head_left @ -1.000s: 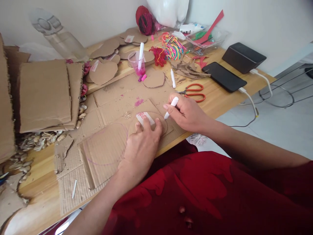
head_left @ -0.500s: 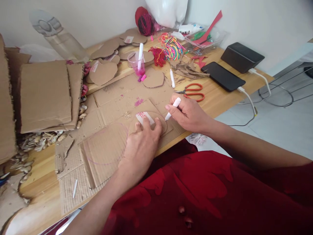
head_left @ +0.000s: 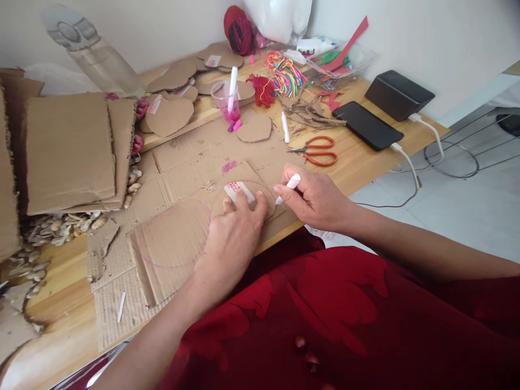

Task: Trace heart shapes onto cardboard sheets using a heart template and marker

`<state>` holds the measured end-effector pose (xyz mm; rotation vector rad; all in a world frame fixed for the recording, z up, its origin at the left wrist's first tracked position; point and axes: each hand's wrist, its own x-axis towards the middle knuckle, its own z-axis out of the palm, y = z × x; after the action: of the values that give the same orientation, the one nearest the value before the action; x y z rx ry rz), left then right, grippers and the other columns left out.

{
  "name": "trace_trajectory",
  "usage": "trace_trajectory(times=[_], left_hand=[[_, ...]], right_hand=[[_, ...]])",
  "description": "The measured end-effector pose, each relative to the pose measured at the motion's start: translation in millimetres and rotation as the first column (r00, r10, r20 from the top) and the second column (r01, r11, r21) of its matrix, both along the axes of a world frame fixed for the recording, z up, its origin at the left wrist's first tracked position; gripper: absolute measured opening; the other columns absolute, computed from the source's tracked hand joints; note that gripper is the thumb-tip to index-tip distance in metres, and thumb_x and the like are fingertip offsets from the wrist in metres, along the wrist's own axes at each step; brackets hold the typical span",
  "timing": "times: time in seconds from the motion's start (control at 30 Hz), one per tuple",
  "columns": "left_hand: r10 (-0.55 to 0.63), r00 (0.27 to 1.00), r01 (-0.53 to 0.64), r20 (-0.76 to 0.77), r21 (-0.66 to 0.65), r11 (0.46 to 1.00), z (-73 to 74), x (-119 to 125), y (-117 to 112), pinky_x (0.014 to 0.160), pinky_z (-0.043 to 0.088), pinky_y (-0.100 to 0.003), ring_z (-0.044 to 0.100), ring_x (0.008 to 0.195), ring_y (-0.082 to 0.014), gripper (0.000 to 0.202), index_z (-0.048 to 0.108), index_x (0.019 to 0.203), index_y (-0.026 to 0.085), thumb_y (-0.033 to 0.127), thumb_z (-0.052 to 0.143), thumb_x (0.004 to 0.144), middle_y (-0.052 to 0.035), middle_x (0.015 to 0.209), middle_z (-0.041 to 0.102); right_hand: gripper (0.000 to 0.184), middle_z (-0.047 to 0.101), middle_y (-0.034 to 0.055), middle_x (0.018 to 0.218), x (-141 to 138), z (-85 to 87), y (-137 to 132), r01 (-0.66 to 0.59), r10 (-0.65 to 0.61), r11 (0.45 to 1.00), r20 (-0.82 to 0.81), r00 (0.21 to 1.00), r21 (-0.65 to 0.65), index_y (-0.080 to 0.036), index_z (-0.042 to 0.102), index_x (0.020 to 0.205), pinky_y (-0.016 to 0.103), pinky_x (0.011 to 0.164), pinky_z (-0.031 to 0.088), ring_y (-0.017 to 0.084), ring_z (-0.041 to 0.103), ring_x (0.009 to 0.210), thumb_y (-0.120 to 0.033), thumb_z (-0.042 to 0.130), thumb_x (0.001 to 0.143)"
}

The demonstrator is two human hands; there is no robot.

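Note:
My left hand (head_left: 233, 230) lies with fingers spread on a rounded cardboard cutout (head_left: 265, 190), pressing it onto a larger cardboard sheet (head_left: 173, 230). A white label with red print (head_left: 234, 189) shows on the cutout by the fingertips. In my right hand (head_left: 311, 195) is a white marker (head_left: 289, 188), tilted, its lower end at the cutout's right edge. Left of my left hand, a purple curved outline (head_left: 140, 244) is drawn on the sheet. Whether a fresh line follows the marker is too small to tell.
Orange-handled scissors (head_left: 320, 150), another white marker (head_left: 285, 127) and a black phone (head_left: 368, 125) lie beyond my right hand. A plastic cup (head_left: 225, 103) holds a marker and pink liquid. Stacked cardboard (head_left: 69, 154) and shells (head_left: 65, 230) fill the left side. Yarn (head_left: 286, 76) lies farther back.
My right hand and the marker have shifted slightly toward my body along the cutout's edge, and the marker leans over more. My left hand stays on the cutout. The view has shifted a little.

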<state>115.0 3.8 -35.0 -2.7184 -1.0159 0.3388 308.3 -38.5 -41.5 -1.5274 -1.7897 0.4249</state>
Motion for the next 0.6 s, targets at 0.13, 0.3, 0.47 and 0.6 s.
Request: trace_trajectory(times=[0.13,0.3,0.47,0.6], left_hand=[[0.005,1.000,-0.006,0.003,0.006,1.000,-3.9,-0.3,0.4,0.070,0.067,-0.043,0.069,0.119,-0.0386,0.055,0.041,0.156,0.023,0.012,0.037,0.103,-0.0263,0.149,0.054],[-0.011,1.000,0.010,0.017,0.053,0.999,-4.0,-0.5,-1.5,0.071,0.067,-0.042,0.071,0.115,-0.0374,0.053,0.042,0.155,0.021,0.013,0.038,0.103,-0.0262,0.144,0.058],[-0.010,1.000,0.009,0.012,0.046,0.999,-3.4,-0.6,-3.3,0.068,0.066,-0.041,0.072,0.111,-0.0377,0.050,0.046,0.152,0.024,0.014,0.036,0.104,-0.0249,0.140,0.060],[-0.002,1.000,0.002,0.012,0.028,1.000,-1.3,0.0,-4.0,0.063,0.066,-0.041,0.071,0.115,-0.0410,0.052,0.042,0.154,0.020,0.012,0.032,0.104,-0.0267,0.140,0.060]], right_hand=[[0.023,0.043,-0.0067,0.060,0.0,1.0,-2.6,-0.003,0.003,1.000,0.011,1.000,-0.003,-0.024,0.043,0.082,0.030,0.058,0.027,0.012,0.038,0.053,-0.034,0.050,0.101],[0.023,0.042,-0.0060,0.060,-4.0,0.2,-3.7,0.024,-0.026,0.999,0.040,0.999,0.041,-0.025,0.042,0.082,0.030,0.057,0.027,0.013,0.039,0.053,-0.035,0.050,0.101],[0.022,0.050,-0.0040,0.066,-10.7,1.5,-12.3,-0.048,0.048,0.999,0.048,0.998,0.013,-0.024,0.044,0.084,0.029,0.059,0.031,0.013,0.045,0.059,-0.034,0.052,0.101],[0.023,0.046,-0.0060,0.061,-2.7,0.3,-7.2,-0.013,0.012,0.999,0.027,1.000,0.036,-0.024,0.045,0.083,0.030,0.057,0.029,0.012,0.040,0.054,-0.035,0.055,0.101]])
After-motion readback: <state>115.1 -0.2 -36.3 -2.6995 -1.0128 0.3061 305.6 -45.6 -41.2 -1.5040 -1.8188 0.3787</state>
